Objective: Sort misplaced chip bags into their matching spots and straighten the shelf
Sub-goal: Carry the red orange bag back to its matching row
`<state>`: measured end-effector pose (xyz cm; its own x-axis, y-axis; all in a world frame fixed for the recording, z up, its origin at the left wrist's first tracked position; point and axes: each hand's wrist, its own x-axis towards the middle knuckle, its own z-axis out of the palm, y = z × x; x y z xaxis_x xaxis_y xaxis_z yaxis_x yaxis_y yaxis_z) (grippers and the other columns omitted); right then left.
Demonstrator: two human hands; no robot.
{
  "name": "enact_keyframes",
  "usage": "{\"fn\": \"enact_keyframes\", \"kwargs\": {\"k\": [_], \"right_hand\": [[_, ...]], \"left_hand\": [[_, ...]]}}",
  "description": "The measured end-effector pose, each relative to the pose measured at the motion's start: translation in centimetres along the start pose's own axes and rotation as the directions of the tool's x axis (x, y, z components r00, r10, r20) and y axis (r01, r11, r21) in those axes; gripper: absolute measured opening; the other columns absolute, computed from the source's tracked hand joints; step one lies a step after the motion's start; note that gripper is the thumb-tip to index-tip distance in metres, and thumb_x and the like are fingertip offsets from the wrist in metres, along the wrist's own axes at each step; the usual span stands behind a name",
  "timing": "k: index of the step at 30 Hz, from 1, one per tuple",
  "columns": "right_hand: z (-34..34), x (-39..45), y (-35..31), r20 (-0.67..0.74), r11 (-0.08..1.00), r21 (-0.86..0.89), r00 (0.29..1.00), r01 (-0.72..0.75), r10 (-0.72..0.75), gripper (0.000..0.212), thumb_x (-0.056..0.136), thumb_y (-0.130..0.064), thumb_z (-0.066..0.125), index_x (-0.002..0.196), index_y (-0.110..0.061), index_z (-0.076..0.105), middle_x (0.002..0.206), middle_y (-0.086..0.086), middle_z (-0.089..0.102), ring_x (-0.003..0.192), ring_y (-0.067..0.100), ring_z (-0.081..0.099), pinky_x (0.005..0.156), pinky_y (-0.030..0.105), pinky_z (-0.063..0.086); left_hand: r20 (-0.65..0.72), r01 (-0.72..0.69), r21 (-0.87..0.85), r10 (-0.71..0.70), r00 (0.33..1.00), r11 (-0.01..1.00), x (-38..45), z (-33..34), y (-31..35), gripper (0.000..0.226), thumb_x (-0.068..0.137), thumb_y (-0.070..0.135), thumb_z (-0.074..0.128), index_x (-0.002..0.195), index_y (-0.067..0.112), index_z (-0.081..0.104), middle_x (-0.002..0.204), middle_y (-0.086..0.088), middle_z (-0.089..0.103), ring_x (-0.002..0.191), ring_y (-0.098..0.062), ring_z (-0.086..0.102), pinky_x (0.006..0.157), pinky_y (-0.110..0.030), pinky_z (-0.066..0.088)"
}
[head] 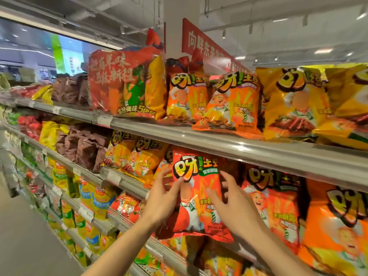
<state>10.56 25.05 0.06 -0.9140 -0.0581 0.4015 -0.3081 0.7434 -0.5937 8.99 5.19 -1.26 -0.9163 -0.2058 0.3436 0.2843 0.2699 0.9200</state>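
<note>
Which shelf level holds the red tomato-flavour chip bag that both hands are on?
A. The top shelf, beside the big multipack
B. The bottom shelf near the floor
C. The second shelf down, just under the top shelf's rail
C: the red chip bag stands on the second shelf, its top just under the top shelf's rail, with the left hand and right hand on its sides.

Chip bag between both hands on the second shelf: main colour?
Red chip bag, with a green band under the logo; head view shows it clearly.
</note>
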Motion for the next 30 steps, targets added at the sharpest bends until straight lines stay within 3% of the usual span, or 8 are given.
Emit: {"fn": "enact_keyframes", "kwargs": {"k": [5, 8, 10, 14, 18, 22, 26, 30], "right_hand": [[0.2, 0.1, 1.0, -0.114, 0.972, -0.232, 0.992, 0.025, -0.052, 0.062, 0.093, -0.058, 0.046, 0.148, -0.033, 0.031, 0.142, -0.014, 0.038, 0.13, 0.007, 0.041, 0.104, 0.024, 0.035], [-0.2, -0.9, 2.1, -0.182, 0.904, -0.428, 0.981, -0.021, -0.064, 0.056, 0.095, -0.051, 0.048, 0.144, -0.026, 0.042, 0.146, -0.006, 0.036, 0.137, 0.014, 0.03, 0.112, 0.028, 0.026], [-0.4, -2.0, 3.0, -0.243, 0.876, -0.475, 0.969, -0.082, -0.04, 0.052, 0.095, -0.048, 0.051, 0.141, -0.024, 0.047, 0.148, -0.002, 0.035, 0.139, 0.018, 0.028, 0.113, 0.033, 0.027], [-0.7, -4.1, 4.5, -0.316, 0.826, -0.518, 0.947, -0.224, 0.059, 0.06, 0.096, -0.055, 0.041, 0.149, -0.027, 0.034, 0.159, 0.002, 0.024, 0.148, 0.021, 0.015, 0.116, 0.03, 0.011], [-0.6, -4.7, 4.5, -0.344, 0.791, -0.528, 0.929, -0.309, 0.134, 0.07, 0.096, -0.067, 0.027, 0.155, -0.032, 0.013, 0.165, -0.002, 0.002, 0.151, 0.017, -0.008, 0.118, 0.03, -0.009], [-0.6, -5.5, 4.5, -0.346, 0.794, -0.507, 0.922, -0.337, 0.171, 0.073, 0.093, -0.074, 0.021, 0.154, -0.037, 0.007, 0.165, -0.001, -0.004, 0.151, 0.016, -0.012, 0.12, 0.034, -0.006], [-0.4, -5.8, 4.9, -0.334, 0.793, -0.512, 0.927, -0.331, 0.171, 0.075, 0.093, -0.073, 0.022, 0.155, -0.034, 0.009, 0.165, -0.001, -0.005, 0.151, 0.015, -0.013, 0.12, 0.035, -0.003], [-0.2, -5.8, 4.6, -0.335, 0.787, -0.521, 0.927, -0.33, 0.167, 0.074, 0.095, -0.07, 0.023, 0.156, -0.031, 0.007, 0.165, -0.001, -0.004, 0.15, 0.014, -0.014, 0.12, 0.033, -0.005]], "left_hand": [[0.045, -0.059, 0.041, 0.057, 0.997, 0.997, 6.4, 0.9, -1.0, 0.036, 0.093, 0.035, 0.067, 0.124, 0.027, 0.054, 0.112, 0.009, 0.064, 0.109, -0.013, 0.063, 0.096, -0.039, 0.051], [0.116, -0.103, 0.101, 0.091, 0.989, 0.99, 9.2, 2.3, -0.9, 0.041, 0.094, 0.032, 0.064, 0.129, 0.014, 0.053, 0.12, -0.003, 0.064, 0.115, -0.021, 0.059, 0.088, -0.027, 0.04], [0.158, -0.109, 0.107, 0.091, 0.983, 0.988, 10.6, 3.6, -0.9, 0.039, 0.096, 0.031, 0.061, 0.126, 0.008, 0.053, 0.122, -0.014, 0.067, 0.117, -0.033, 0.059, 0.085, -0.03, 0.042], [0.17, -0.142, 0.081, 0.127, 0.977, 0.987, 12.1, 6.0, -1.4, 0.038, 0.094, 0.032, 0.059, 0.12, 0.004, 0.054, 0.112, -0.022, 0.069, 0.107, -0.042, 0.062, 0.087, -0.046, 0.051], [0.213, -0.179, 0.128, 0.15, 0.966, 0.976, 11.1, 8.0, -1.9, 0.028, 0.098, 0.023, 0.056, 0.118, 0.004, 0.052, 0.107, -0.022, 0.068, 0.101, -0.043, 0.062, 0.082, -0.044, 0.05], [0.354, -0.219, 0.191, 0.141, 0.925, 0.957, 10.4, 8.3, -2.7, 0.044, 0.098, 0.033, 0.054, 0.133, 0.007, 0.046, 0.117, -0.021, 0.065, 0.11, -0.043, 0.06, 0.086, -0.044, 0.05], [0.307, -0.369, 0.276, 0.282, 0.909, 0.888, 9.3, 6.3, -2.7, 0.062, 0.097, 0.044, 0.052, 0.144, 0.006, 0.036, 0.135, -0.024, 0.048, 0.12, -0.041, 0.053, 0.095, -0.044, 0.048], [0.52, -0.496, 0.317, 0.29, 0.804, 0.808, 7.2, 5.5, -2.8, 0.07, 0.093, 0.063, 0.046, 0.151, 0.029, 0.025, 0.156, -0.017, 0.022, 0.135, -0.037, 0.043, 0.1, -0.045, 0.048]]}}
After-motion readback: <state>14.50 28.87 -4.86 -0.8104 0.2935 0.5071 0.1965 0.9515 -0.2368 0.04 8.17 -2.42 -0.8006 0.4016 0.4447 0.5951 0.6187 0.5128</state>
